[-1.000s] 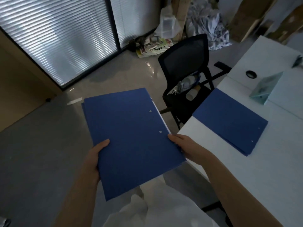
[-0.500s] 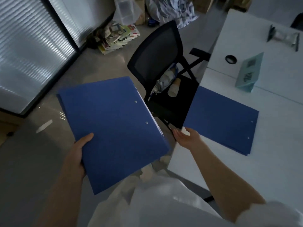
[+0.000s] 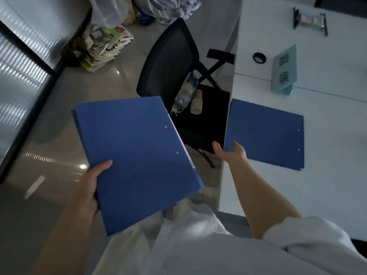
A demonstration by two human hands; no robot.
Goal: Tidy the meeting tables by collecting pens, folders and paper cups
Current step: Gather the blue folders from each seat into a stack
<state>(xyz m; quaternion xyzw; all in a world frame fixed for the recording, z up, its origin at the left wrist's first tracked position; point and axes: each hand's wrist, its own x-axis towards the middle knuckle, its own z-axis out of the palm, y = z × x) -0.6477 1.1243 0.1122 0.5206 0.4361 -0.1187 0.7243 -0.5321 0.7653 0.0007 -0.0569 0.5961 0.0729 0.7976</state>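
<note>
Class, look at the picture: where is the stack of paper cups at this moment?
In the head view, the stack of paper cups lies on the seat of the black office chair, beside a plastic bottle, just left of the white table.

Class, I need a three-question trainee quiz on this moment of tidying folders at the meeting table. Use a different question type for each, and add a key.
1. True or false: the left hand holds a blue folder.
2. The right hand is: A) gripping a pen, B) open at the corner of the folder on the table, C) on the chair.
3. What stands on the chair seat?

Key: 1 true; 2 B; 3 stacked paper cups.
</note>
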